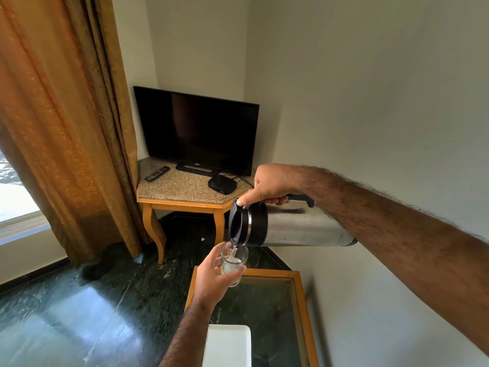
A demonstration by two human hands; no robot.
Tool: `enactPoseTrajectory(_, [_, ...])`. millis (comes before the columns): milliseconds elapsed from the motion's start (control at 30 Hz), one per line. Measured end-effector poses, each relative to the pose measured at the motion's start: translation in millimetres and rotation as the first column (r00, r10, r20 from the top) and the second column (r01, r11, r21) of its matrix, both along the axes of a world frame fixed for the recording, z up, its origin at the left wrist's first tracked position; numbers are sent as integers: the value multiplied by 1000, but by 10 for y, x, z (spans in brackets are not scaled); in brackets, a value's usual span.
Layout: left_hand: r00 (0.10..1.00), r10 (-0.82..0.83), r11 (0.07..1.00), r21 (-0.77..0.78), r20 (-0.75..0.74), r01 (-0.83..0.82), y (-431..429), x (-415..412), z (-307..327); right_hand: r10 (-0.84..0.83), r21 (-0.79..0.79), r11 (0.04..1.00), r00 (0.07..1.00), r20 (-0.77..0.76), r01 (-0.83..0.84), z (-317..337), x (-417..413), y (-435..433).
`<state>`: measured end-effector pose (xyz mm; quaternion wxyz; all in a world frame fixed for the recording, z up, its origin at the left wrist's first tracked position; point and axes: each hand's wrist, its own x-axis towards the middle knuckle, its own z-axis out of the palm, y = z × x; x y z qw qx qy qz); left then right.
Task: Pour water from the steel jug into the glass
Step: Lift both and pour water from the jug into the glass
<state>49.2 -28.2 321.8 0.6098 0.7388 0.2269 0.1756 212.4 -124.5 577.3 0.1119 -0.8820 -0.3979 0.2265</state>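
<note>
Lit by daylight from a blown-out window [16, 197] well to the left of the grip. Bright sheen across the dark floor [79, 308] below and left of both hands. Dim, even tone on the walls beyond the grip. Soft highlight along the steel jug [299, 229] just under the right hand [272, 185]. Strong wide-angle bending at the edges; curtain [66, 123] bowed. Slightly soft throughout, with a blown-out white patch at the bottom edge.

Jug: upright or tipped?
Tipped. The jug lies near horizontal in the right hand, water streaming into the glass.
</note>
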Motion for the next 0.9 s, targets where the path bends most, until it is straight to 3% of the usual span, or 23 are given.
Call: enactPoseTrajectory(900, [999, 35, 999, 0, 16, -35, -6, -39, -17, 24, -12, 1000, 1000, 0, -24, 61, -61, -11])
